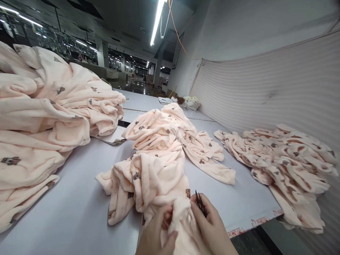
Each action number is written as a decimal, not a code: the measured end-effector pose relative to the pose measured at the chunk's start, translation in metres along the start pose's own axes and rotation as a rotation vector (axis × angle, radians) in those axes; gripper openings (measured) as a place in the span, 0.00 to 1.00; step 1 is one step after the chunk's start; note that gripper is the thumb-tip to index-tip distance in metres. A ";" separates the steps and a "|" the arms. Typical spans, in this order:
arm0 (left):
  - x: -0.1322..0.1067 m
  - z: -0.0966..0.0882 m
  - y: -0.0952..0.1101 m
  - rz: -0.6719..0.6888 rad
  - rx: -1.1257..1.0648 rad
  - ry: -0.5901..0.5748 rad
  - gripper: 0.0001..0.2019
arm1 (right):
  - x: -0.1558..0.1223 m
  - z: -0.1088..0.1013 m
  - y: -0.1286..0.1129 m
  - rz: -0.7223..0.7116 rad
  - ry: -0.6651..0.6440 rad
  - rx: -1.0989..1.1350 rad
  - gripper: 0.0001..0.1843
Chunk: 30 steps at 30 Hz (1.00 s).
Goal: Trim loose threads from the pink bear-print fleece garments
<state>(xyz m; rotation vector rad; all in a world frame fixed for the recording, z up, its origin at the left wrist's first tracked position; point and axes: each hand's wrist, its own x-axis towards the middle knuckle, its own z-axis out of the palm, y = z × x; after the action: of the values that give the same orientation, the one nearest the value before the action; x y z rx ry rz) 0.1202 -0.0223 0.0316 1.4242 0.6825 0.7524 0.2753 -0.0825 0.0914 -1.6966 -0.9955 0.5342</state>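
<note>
A pale pink fleece garment (162, 177) with small brown bear prints lies bunched on the table in front of me, one sleeve stretched to the right. My left hand (155, 230) is closed on its near edge, the fingertips partly hidden in the cloth. On the other side of the same fold, my right hand (212, 225) holds dark thread snips (200, 202), tips pointing up. The thumb and finger of that hand also touch the cloth.
A large heap of matching fleece (66, 95) rises at the left. Another pile (289, 159) hangs over the table's right edge beside a striped cloth curtain (239, 85). Paper sheets (114, 136) lie under the left heap, and folded stacks (192, 102) sit at the far end.
</note>
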 end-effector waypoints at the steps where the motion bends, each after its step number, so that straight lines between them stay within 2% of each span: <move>1: 0.007 0.002 0.002 -0.042 -0.177 -0.079 0.19 | 0.003 -0.003 -0.004 -0.068 0.022 -0.115 0.13; 4: 0.022 -0.004 0.015 -0.244 -0.619 -0.268 0.16 | 0.014 -0.011 -0.010 -0.246 0.108 -0.407 0.06; 6: 0.025 -0.010 0.026 -0.332 -0.750 -0.283 0.15 | 0.019 -0.013 -0.010 -0.295 0.099 -0.513 0.05; 9: 0.021 -0.013 0.040 -0.352 -0.845 -0.257 0.12 | 0.014 -0.014 -0.011 -0.253 -0.062 -0.489 0.04; 11: 0.019 -0.011 0.044 -0.336 -0.862 -0.242 0.10 | 0.005 -0.015 -0.013 -0.265 -0.170 -0.418 0.05; 13: 0.018 -0.010 0.046 -0.332 -0.860 -0.232 0.10 | -0.005 -0.015 -0.014 -0.322 -0.230 -0.447 0.10; 16: 0.019 -0.010 0.045 -0.351 -0.835 -0.201 0.11 | -0.013 -0.015 -0.013 -0.374 -0.184 -0.592 0.11; 19: 0.020 -0.012 0.044 -0.373 -0.795 -0.187 0.11 | -0.011 -0.014 -0.010 -0.341 -0.122 -0.559 0.12; 24: 0.021 -0.010 0.048 -0.333 -0.761 -0.286 0.13 | -0.006 -0.014 -0.010 -0.306 -0.159 -0.484 0.11; 30: 0.023 -0.008 0.053 -0.324 -0.681 -0.300 0.13 | -0.002 -0.024 -0.018 -0.223 -0.228 -0.389 0.09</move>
<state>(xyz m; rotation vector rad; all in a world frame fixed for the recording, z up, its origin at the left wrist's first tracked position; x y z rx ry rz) 0.1250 0.0014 0.0851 0.7526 0.3542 0.4358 0.2861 -0.0957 0.1158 -1.8565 -1.5118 0.4100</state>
